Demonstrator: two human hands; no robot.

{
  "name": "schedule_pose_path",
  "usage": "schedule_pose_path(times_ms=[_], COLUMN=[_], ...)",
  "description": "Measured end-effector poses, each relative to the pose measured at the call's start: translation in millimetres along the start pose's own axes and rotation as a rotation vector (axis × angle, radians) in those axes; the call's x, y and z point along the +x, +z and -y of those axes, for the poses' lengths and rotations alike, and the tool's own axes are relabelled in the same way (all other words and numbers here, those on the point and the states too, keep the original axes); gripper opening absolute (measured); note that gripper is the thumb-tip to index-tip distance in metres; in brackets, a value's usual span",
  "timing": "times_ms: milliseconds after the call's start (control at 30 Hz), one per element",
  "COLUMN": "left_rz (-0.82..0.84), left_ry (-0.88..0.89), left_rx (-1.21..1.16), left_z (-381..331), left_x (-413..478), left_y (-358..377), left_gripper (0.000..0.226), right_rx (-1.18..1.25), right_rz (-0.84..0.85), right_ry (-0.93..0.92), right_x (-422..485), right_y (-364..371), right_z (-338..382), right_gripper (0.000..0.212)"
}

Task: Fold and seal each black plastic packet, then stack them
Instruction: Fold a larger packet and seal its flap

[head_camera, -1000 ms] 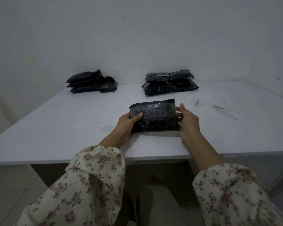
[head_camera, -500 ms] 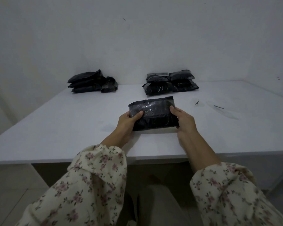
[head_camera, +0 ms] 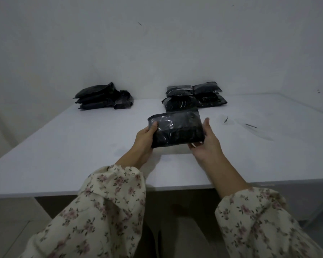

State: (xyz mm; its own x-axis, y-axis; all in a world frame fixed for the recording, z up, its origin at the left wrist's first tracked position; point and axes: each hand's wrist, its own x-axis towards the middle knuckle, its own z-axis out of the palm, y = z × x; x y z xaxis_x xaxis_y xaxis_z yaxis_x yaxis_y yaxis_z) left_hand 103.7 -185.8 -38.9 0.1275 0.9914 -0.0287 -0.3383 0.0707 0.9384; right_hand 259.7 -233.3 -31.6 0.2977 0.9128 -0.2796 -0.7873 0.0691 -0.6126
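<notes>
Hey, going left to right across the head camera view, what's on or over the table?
Left pile of packets → left hand → held packet → right hand → small dark scraps. The right stacks overlap the held packet, so I left them out.

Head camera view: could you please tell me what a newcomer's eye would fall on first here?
The black packet held up over the white table, the left hand gripping its left edge and the right hand supporting its right end. Next, two piles of black packets at the far edge: one far left, one behind the held packet.
</notes>
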Motion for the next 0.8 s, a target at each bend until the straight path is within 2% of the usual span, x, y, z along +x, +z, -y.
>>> schedule_pose_path(times_ms=[33, 100, 200, 300, 367, 467, 633, 733, 800], left_rz=[-0.024, -0.064, -0.09, -0.058, -0.036, -0.045, -0.232, -0.254, -0.221], left_ry=[0.001, 0.005, -0.018, -0.016, 0.03, 0.114, 0.32, 0.334, 0.304], left_rx=[-0.028, -0.058, -0.061, 0.047, 0.176, 0.351, 0.824, 1.13, 1.302], left_z=[-2, -5, -5, -4, -9, -19, -22, -13, -3], left_x=[7, 22, 46, 72, 92, 128, 197, 231, 250], left_y=[2, 9, 24, 35, 38, 37, 20, 5, -6], left_gripper=[0.028, 0.029, 0.034, 0.03, 0.026, 0.043, 0.041, 0.041, 0.044], right_rx=[0.091, 0.079, -0.156, -0.203, -0.176, -0.159, -0.002, -0.057, -0.114], right_rz=[0.034, 0.092, 0.114, 0.01, -0.051, -0.088, -0.115, -0.138, -0.152], right_ry=[0.0, -0.001, 0.034, 0.011, -0.013, -0.042, -0.113, -0.136, -0.136], right_x=[3, 10, 22, 46, 65, 96, 156, 195, 219], right_y=[2, 5, 15, 30, 43, 66, 111, 129, 139], right_z=[-1, -6, -18, -17, -7, 13, 51, 67, 71], right_gripper=[0.043, 0.048, 0.032, 0.027, 0.025, 0.025, 0.029, 0.026, 0.032])
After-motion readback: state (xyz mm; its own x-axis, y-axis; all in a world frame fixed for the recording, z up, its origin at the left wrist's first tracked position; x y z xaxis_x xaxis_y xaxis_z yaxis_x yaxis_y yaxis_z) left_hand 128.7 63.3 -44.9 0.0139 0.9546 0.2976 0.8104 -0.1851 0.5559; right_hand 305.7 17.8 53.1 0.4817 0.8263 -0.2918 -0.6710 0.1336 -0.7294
